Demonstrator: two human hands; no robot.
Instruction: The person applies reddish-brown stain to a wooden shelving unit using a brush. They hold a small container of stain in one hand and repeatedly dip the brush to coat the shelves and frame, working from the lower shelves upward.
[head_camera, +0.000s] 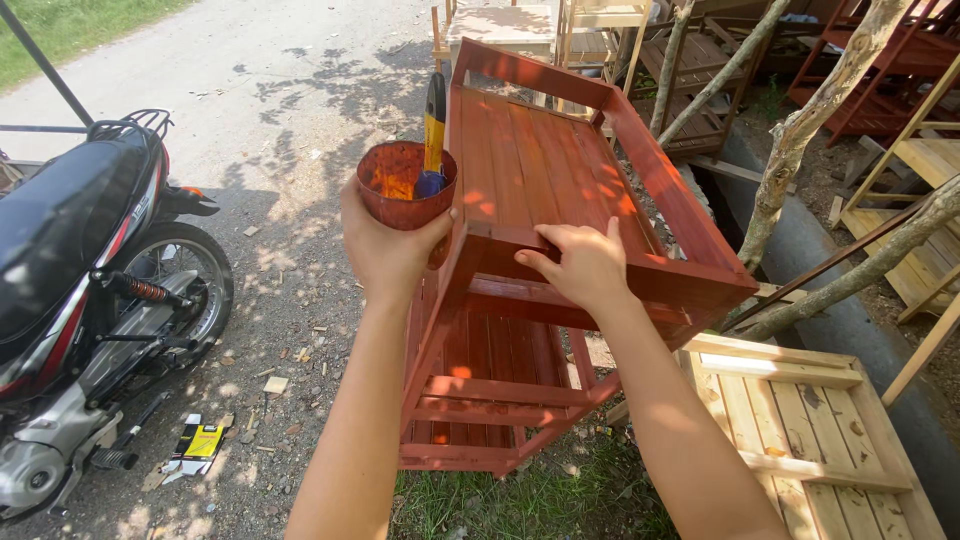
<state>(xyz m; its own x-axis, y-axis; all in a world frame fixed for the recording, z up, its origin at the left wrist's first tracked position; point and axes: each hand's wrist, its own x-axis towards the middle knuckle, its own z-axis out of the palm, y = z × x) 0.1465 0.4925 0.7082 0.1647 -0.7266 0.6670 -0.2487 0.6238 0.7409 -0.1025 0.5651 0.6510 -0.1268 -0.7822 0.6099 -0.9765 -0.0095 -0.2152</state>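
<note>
Cup (405, 187) of red stain held up in left hand (385, 245), fingers wrapped around it; brush (434, 132) stood inside. Right hand (585, 265) laid on front rail of red-stained wooden shelf (560, 190), fingers curled over edge. Motorbike (80, 270) parked at left; bare wooden rack (800, 420) lying at right

The ground (290, 290) is gravelly dirt in dappled shade, with a grass patch (530, 505) at the near edge. A red-stained slatted wooden rack (500, 400) stands on it. Just right of the rack lies 1 unpainted wooden rack (800, 420). A motorcycle (90, 300) stands well to the left, with a yellow-and-black flattened package (197, 443) and wood scraps (275, 384) near its wheel.
</note>
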